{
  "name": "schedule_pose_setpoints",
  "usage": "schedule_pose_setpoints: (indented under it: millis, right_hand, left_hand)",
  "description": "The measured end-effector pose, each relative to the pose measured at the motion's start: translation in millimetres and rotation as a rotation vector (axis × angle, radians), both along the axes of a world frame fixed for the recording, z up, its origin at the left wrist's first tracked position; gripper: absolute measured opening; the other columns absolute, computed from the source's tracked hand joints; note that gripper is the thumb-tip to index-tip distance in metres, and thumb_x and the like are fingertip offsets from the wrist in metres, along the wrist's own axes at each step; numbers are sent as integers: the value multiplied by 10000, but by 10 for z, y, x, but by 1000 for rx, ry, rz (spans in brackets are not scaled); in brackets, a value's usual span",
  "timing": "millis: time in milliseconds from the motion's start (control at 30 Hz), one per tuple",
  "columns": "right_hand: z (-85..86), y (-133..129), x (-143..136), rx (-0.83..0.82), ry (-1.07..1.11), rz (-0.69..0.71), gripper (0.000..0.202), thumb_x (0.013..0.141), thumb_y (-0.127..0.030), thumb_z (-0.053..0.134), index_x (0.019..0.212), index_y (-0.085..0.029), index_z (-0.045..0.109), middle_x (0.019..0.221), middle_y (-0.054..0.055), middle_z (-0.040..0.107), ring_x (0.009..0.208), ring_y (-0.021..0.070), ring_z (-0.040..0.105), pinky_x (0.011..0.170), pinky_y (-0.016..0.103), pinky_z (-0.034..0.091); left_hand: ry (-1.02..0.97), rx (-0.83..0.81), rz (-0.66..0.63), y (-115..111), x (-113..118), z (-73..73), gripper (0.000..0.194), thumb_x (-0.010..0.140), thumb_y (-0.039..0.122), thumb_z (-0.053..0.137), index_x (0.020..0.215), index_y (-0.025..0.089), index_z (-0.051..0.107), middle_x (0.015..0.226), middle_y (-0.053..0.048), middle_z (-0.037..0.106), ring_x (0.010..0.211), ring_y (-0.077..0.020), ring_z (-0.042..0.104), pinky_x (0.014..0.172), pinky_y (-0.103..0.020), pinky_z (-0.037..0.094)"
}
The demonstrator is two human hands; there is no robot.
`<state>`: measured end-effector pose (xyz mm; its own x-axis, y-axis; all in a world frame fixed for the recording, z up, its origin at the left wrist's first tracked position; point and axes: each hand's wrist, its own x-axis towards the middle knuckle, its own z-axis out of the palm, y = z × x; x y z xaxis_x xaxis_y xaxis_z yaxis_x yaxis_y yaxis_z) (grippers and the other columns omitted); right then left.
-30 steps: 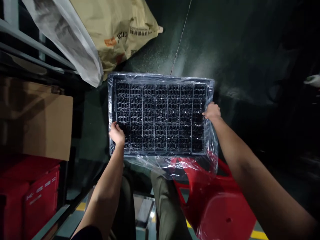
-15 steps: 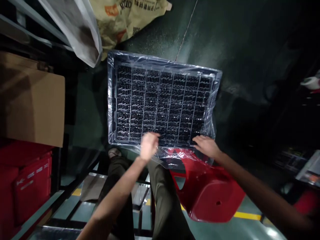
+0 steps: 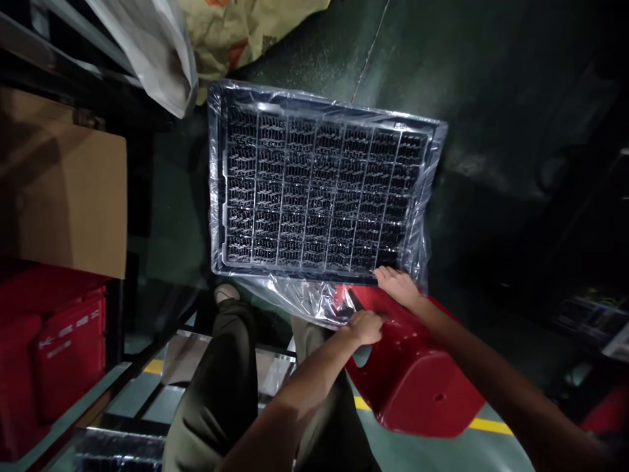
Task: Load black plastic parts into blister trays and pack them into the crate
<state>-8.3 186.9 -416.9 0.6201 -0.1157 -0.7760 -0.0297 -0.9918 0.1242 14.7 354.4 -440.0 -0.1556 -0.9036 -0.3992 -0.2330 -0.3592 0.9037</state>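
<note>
A dark crate (image 3: 215,196) lined with clear plastic film stands in front of me. Inside it sits a tray with a grid of compartments (image 3: 314,196), filled with rows of small dark parts I cannot name. Loose film from the clear plastic liner (image 3: 295,296) hangs over the near side. My left hand (image 3: 366,326) is closed on the film's edge, just above the red chair (image 3: 427,387). My right hand (image 3: 397,285) has its fingers curled over the crate's near right corner, with film around it; its thumb is hidden.
The red chair stands close under both arms. Cardboard (image 3: 83,196) and red bins (image 3: 73,347) are at the left. A white sack (image 3: 157,59) and a yellowish sack (image 3: 255,33) lie beyond the crate. My legs are below, near a metal rack (image 3: 187,357).
My left hand has moved right and toward me, from the crate's near rim to the loose film. The film is drawn out along the near side. My right hand stays at the corner.
</note>
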Motion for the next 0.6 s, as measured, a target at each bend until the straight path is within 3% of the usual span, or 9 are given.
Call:
schedule_pose_setpoints:
  millis: [100,233,367,600]
  right_hand:
    - [-93,12,28,-3,3,5,228,965,-324,542,1140,-201,622,1173,76,632,977,174,630,837,366,554]
    - [-179,-4,62,4,17,36,253,947,-321,578,1150,-173,614,1151,74,637,970,182,639,821,374,560]
    - [-172,4,45,-34,2,69,253,940,-309,590,1139,-154,613,1121,70,643,964,186,643,818,385,561]
    - [-212,20,56,-104,12,50,223,938,-283,592,1108,-142,621,1108,66,646,987,192,638,845,398,552]
  left_hand:
    - [60,-25,44,66,15,112,358,975,253,502,1326,190,533,1334,-107,590,1174,-231,599,998,-465,497]
    - [111,-25,54,54,22,191,394,967,165,410,1327,207,567,1379,-75,586,1258,-195,558,1079,-362,445]
    - [131,7,49,37,13,218,414,932,162,425,1301,219,604,1353,-63,615,1230,-189,589,1087,-316,433]
    - [197,-11,79,-6,-48,194,446,927,139,420,1340,211,569,1390,-41,590,1307,-157,516,1124,-270,372]
